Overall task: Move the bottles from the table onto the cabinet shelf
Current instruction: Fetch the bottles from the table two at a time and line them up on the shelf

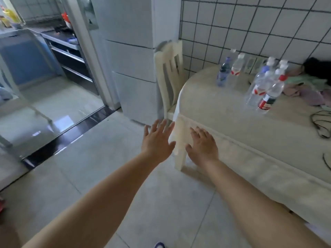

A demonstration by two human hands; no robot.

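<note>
Several clear plastic bottles stand on the cream table (223, 111) at the right. A blue-tinted bottle (223, 72) and a red-labelled one (236, 66) stand near the tiled wall. A closer cluster holds a red-capped bottle (271, 94) and white-capped ones (259, 83). My left hand (157, 138) and my right hand (203, 145) reach forward with fingers spread, holding nothing, in front of the table's near left corner and short of the bottles. No cabinet shelf is plainly in view.
A cream chair (170, 68) is tucked at the table's left end beside a white fridge (132, 59). Crumpled clothes (308, 86) and a black cable (320, 124) lie on the table's right. A kitchen doorway (53, 77) opens at the left across tiled floor.
</note>
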